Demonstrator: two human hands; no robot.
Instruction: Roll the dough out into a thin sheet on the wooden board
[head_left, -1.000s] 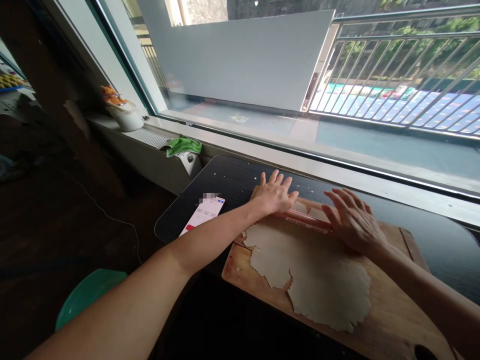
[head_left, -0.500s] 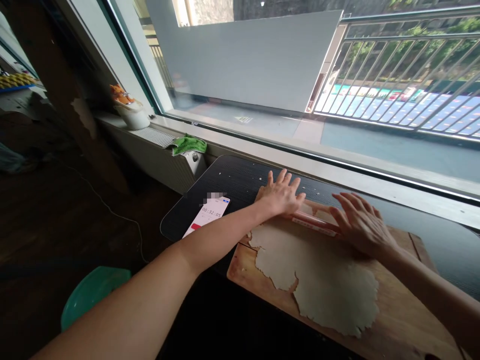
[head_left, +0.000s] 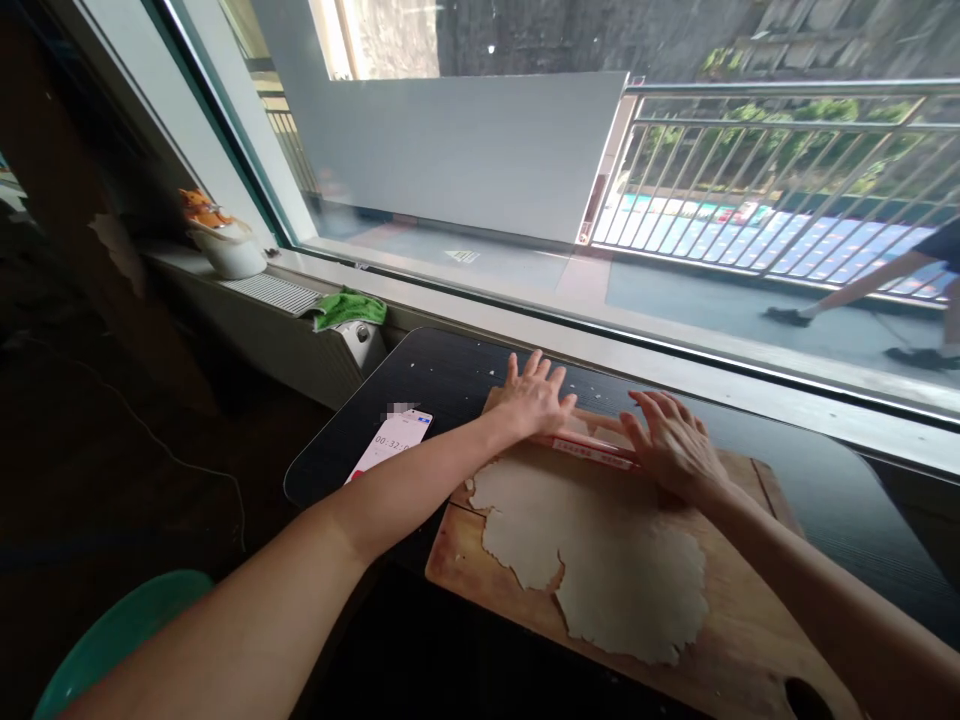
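A thin, ragged-edged sheet of dough lies flat on a wooden cutting board. Across the far part of the dough rests a reddish rolling pin with a printed label. My left hand presses on the pin's left end, fingers stretched out and spread. On the right end lies my right hand, palm down, its fingers extended forward. Both palms hide the ends of the pin. The dough has a tear at its near edge.
A phone showing a timer lies left of the board on the black table. Beyond are a green cloth, a white pot with an orange toy, and a window. A green basin stands below left. Outside, a person's legs show.
The view has shifted, so the table and board appear further left. Both hands stay on the rolling pin at the far part of the dough. A person's legs have appeared outside the window.
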